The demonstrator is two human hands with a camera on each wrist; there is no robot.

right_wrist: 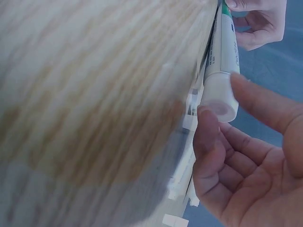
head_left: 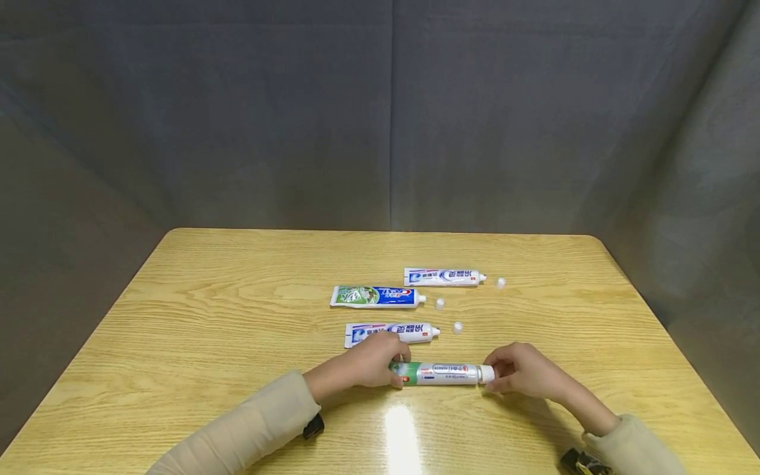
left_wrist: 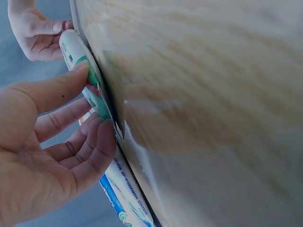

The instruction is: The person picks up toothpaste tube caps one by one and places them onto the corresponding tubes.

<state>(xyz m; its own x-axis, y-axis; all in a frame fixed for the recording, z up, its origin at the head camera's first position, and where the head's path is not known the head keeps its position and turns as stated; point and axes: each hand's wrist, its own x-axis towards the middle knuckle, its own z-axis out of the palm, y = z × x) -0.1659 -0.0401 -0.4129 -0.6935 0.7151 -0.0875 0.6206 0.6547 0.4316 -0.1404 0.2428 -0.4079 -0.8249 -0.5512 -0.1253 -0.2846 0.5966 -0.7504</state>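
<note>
The left hand point(head_left: 374, 359) pinches the green tail end of a silver-and-green tube point(head_left: 448, 374) while the right hand's point(head_left: 525, 373) thumb and fingers grip its white cap point(head_left: 487, 374), a two-ended hold that seems to steady the tube lengthwise between the tabletop's point(head_left: 237, 297) left and right edges. Toward the far edge lie a nearer white tube point(head_left: 410, 330), a blue-and-green tube point(head_left: 392, 297) and a farther white tube point(head_left: 442, 277), whose near cap point(head_left: 457, 327), middle cap point(head_left: 440, 303) and far cap point(head_left: 501, 282) sit loose just off the nozzles, rightward, perhaps to keep each pair matched.
</note>
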